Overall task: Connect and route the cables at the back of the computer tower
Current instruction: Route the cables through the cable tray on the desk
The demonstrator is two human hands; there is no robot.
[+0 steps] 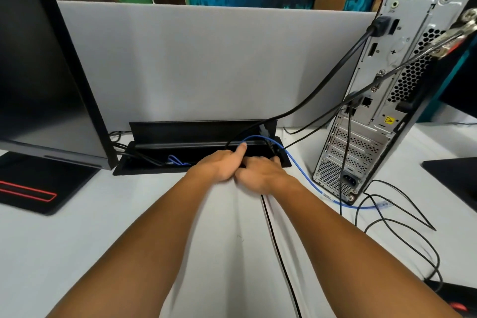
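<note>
The computer tower [371,134] stands at the right with its rear panel facing me. A thick black cable [333,77] runs from a plug near the tower's top down into the open black cable box [160,162] set in the desk. A blue network cable [304,173] comes out of that box and trails over the desk to the tower's foot. My left hand [219,165] pinches the blue cable at the box's right end. Beside it and touching it, my right hand [260,175] reaches into the box; its fingertips are hidden.
A black monitor [44,72] stands at the left above a black pad with a red outline [33,183]. Thin black cables [402,224] loop on the desk in front of the tower. A grey partition [206,64] closes the back. A second dark screen [454,175] sits at the right edge.
</note>
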